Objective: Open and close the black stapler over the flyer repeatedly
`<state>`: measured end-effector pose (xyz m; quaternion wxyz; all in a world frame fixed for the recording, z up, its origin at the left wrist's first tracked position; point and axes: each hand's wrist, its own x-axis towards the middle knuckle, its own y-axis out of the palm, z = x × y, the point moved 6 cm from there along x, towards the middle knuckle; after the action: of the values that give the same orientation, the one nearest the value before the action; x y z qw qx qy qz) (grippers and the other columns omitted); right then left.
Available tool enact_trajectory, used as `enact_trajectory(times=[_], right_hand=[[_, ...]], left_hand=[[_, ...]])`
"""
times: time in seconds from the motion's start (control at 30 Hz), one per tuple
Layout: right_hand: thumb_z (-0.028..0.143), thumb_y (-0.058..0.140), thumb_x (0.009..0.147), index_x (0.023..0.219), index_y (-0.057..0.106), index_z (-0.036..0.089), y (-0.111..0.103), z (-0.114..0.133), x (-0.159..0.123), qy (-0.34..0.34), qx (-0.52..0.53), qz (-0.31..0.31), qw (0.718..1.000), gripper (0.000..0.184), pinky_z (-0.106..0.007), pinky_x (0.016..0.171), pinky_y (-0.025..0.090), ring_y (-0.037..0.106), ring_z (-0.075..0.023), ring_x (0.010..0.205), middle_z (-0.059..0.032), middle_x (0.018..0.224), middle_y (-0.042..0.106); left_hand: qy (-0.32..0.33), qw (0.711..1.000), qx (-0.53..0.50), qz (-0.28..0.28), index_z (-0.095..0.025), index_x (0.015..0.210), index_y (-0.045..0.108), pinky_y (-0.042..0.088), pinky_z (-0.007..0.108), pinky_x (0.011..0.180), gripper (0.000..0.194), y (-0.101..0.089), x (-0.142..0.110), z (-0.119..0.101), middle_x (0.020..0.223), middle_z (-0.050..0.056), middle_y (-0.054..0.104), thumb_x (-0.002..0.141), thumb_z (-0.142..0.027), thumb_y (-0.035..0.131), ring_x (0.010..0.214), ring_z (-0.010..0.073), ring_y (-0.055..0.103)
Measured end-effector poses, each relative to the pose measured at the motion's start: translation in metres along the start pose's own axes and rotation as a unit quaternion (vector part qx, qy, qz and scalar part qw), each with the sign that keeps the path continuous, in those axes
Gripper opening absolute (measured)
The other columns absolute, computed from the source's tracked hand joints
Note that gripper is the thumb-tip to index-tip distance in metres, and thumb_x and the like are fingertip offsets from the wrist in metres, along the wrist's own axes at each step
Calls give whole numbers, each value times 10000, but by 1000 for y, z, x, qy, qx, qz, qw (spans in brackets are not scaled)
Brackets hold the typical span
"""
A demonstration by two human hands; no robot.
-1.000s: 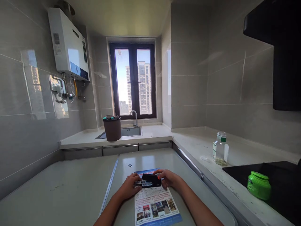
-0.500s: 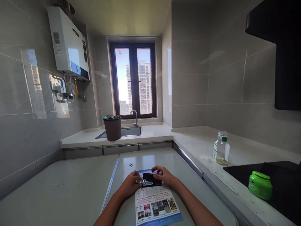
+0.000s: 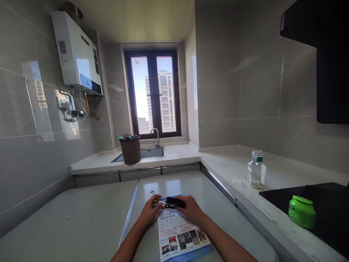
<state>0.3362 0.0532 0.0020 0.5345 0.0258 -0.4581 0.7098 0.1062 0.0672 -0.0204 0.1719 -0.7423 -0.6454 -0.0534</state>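
Here, the right hand (image 3: 192, 209) closes around the black stapler (image 3: 173, 202) over the leaflet (image 3: 177, 222), while the left hand (image 3: 149, 211) pinches its silver end between thumb and fingers.

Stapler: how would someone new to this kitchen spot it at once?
Start at the pale table before the sink; a printed flyer lies on it. At the flyer's far end, the right hand grips the stapler, the left hand at its other end. Its slim black body sets it apart from the colourful flyer and tiny grey strips beyond.
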Motion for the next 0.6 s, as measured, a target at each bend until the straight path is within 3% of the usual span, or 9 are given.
enact_trajectory(times=[0.07, 0.17, 0.23, 0.4, 0.5, 0.6], right_hand=[[141, 655, 790, 1169, 720, 271, -3, 3, 1, -40, -28, -36, 998, 406, -320, 866, 522, 691, -230, 979, -40, 1074, 757], [62, 614, 824, 1187, 704, 262, -8, 15, 1, -154, -77, -92, 981, 424, -360, 918, 522, 657, -230, 1062, -45, 1099, 755], [51, 594, 864, 1239, 673, 259, -9, 26, -2, -225, -119, -116, 960, 436, -389, 921, 523, 630, -234, 1086, -51, 1129, 750], [83, 542, 952, 1269, 646, 221, -2, 51, -9, -313, -222, -124, 915, 361, -391, 853, 516, 618, -224, 1015, -91, 1146, 736], [113, 503, 991, 1243, 656, 233, 7, 58, -11, -338, -247, -92, 904, 319, -391, 853, 497, 623, -220, 1013, -83, 1147, 732], [108, 467, 1002, 1260, 646, 251, 8, 56, -10, -316, -247, -77, 913, 344, -408, 865, 477, 615, -231, 1030, -77, 1162, 724]], left_hand=[[-80, 986, -143, -12, -169, 1102, 663, 522, 384, 899, 468, 1, -2, 9, 1119, 149, 685, 766, -464, 802, 1047, 283, 674], [-155, 931, -330, 24, -151, 1119, 624, 518, 393, 979, 406, 9, -8, 11, 1204, 181, 666, 861, -447, 726, 1140, 280, 664], [-183, 899, -395, 52, -127, 1123, 609, 520, 368, 992, 375, 12, -11, 8, 1208, 201, 668, 904, -422, 684, 1116, 265, 683], [-252, 868, -421, 75, -76, 1078, 612, 574, 333, 852, 374, 12, -13, 17, 1042, 209, 719, 946, -425, 624, 879, 238, 744], [-252, 863, -431, 77, -64, 1034, 634, 558, 328, 909, 313, 9, -11, 22, 1046, 217, 727, 957, -367, 617, 976, 251, 735], [-246, 863, -434, 81, -54, 1023, 655, 547, 335, 954, 272, 10, -10, 24, 1078, 213, 728, 961, -316, 614, 1042, 253, 720]])
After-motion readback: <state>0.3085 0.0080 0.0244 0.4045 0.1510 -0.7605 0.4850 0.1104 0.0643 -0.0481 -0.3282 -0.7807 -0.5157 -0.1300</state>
